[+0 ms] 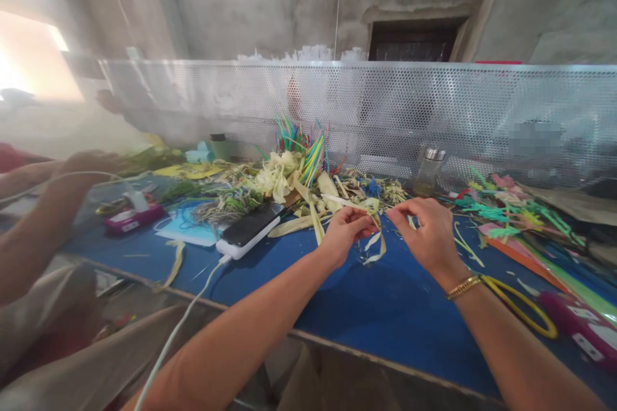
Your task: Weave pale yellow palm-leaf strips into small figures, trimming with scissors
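Above the blue table [380,327], my left hand [343,234] is closed in a pinch on a pale dried husk strip [382,249]. Its loose ends curl down past the fingertips. My right hand [429,237], with a bracelet on the wrist, is just to the right, thumb and forefinger pressed together. Whatever it pinches is too small to make out. Directly beyond both hands lies a pile of dry husks [285,174], mixed with greenish stalks. Colourful pipe cleaners [313,157] stick up behind that pile.
A black phone [253,223] rests on a cabled white power bank [236,247]. A glass bottle [429,170] stands before the perforated metal screen [434,99]. Coloured craft pieces [525,205], a yellow ring [523,314] and a purple device [585,331] lie right. Another person's arm [43,225] reaches in left.
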Available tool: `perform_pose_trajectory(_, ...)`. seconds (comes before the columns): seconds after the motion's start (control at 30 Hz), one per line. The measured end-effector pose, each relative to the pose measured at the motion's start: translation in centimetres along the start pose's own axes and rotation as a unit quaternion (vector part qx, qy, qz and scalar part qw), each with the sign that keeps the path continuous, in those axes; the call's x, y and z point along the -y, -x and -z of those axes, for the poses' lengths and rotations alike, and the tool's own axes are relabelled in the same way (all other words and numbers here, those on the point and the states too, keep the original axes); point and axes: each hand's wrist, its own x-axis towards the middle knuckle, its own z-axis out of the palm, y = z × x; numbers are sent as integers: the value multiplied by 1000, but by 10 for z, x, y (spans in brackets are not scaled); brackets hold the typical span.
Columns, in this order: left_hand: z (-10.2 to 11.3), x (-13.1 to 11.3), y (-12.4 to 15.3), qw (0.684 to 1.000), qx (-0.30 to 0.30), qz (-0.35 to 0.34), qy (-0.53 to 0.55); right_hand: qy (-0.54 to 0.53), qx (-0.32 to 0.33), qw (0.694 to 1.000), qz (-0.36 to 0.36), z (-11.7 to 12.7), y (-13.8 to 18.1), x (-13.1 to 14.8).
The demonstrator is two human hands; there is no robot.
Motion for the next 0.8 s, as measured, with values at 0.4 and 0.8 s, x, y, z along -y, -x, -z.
perform_pose_trajectory(0.4, 2, 0, -3, 1000, 25, -4, 0, -19, 79, 996, 28, -9, 6, 16)
perform_pose_trajectory(0.8, 2, -3, -5, 995, -40, -4, 91, -70, 133, 988, 22, -7, 5, 20)
